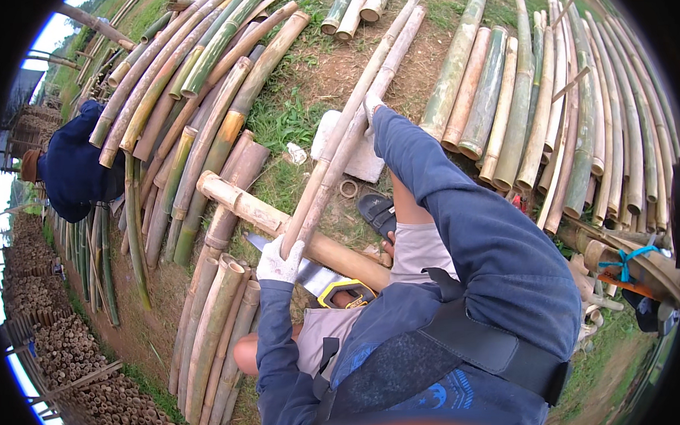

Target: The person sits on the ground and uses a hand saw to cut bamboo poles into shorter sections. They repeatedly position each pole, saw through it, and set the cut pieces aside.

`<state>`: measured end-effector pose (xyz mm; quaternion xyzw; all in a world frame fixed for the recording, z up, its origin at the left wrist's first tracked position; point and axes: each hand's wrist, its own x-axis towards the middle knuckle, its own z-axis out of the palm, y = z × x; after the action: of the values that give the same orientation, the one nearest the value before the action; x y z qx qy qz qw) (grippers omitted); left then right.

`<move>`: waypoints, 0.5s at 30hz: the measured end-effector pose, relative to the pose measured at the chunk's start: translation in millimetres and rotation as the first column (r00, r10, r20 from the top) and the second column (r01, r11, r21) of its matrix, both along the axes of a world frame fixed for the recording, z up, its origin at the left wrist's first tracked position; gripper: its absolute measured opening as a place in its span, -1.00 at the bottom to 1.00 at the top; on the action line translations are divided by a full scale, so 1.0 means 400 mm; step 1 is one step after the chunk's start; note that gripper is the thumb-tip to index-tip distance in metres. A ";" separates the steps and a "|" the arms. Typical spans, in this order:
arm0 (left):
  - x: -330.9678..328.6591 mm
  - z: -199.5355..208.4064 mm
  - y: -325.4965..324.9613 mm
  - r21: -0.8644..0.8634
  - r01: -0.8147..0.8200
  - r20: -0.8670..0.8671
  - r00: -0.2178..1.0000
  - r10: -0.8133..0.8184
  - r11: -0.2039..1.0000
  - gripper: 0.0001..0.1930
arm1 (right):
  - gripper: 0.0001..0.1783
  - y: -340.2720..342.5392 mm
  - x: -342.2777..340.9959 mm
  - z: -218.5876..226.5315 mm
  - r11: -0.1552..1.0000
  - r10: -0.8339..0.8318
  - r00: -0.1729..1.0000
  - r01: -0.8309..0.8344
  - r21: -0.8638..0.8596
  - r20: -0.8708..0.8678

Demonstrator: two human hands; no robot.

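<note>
Two slim bamboo poles (pixel 340 161) run side by side, slanting from my lap area up to the far right. My left hand (pixel 280 261), in a white knit glove, is closed around their near ends. Farther along, my gloved right hand (pixel 372 103) is closed on the poles, its fingers partly hidden by them. Beneath the poles a thicker bamboo log (pixel 319 247) lies crosswise. A handsaw with a yellow and black handle (pixel 344 292) rests by my lap; its blade passes below my left hand.
Bamboo stacks lie at left (pixel 204 172) and right (pixel 527 108), with shorter pieces (pixel 217 329) near my left knee. A pale slab (pixel 364 163) and a cut bamboo ring (pixel 348 188) are on the ground. Another person in dark blue (pixel 80 165) bends at far left.
</note>
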<state>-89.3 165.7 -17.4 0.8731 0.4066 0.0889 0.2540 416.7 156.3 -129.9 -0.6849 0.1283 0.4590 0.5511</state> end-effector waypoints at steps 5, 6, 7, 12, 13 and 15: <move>-0.001 -0.100 0.000 0.011 0.002 -0.049 0.999 -0.002 1.000 -0.38 | -0.01 -0.014 -0.001 0.014 1.000 -0.002 1.000 0.002 0.000 0.008; -0.009 -0.114 0.008 0.018 0.002 -0.043 0.999 -0.001 1.000 -0.38 | -0.01 -0.016 0.000 0.015 1.000 -0.002 1.000 0.002 0.001 0.006; -0.019 -0.127 0.015 0.029 -0.009 -0.049 0.999 0.010 1.000 -0.37 | 0.00 -0.017 0.001 0.016 1.000 -0.001 1.000 0.001 0.001 0.005; -0.068 -0.200 0.033 0.011 0.007 -0.109 0.994 -0.006 1.000 -0.39 | 0.01 -0.010 -0.006 0.006 1.000 0.001 1.000 -0.001 0.002 0.001; -0.073 -0.217 0.031 0.014 0.013 -0.101 0.995 -0.012 1.000 -0.39 | 0.01 -0.008 -0.007 0.002 1.000 -0.002 1.000 0.002 0.001 0.000; -0.079 -0.248 0.029 0.020 0.016 -0.083 0.996 -0.014 1.000 -0.38 | 0.01 -0.006 -0.012 -0.004 1.000 -0.001 1.000 0.001 0.004 0.002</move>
<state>-121.0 177.3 -116.8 0.8816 0.4093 0.0549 0.2284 412.0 153.7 -131.5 -0.6843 0.1272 0.4583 0.5527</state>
